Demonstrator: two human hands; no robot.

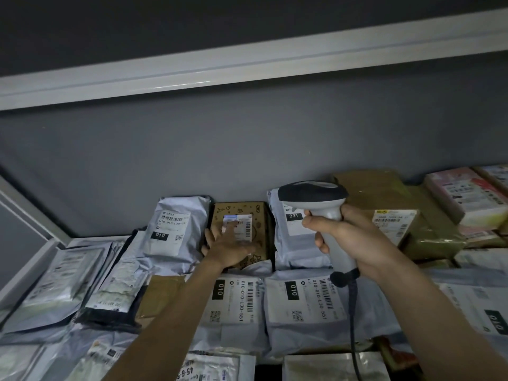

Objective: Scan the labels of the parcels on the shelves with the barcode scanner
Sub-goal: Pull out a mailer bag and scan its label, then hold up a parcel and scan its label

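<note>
Dim room. Grey wall [247,149] fills mid frame; white beam [247,70] slants across top; white frame [30,215] at left.

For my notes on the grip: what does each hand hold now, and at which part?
The right hand grips the barcode scanner by its handle, below the head. The left hand holds nothing; its straight fingers rest on the brown box.

Two hands are in view, a left hand [233,250] and a right hand [349,237]. There is one barcode scanner [319,204] with one coiled cable [353,312]. Against the back wall stand two grey mailer bags, one labelled 010 [170,229] and one labelled 231 [294,237], with one small printed cardboard box [247,224] between them. Two more grey bags labelled 010 lie flat in front [233,303] [305,303]. Further parcels at the edges are too crowded to count.
</note>
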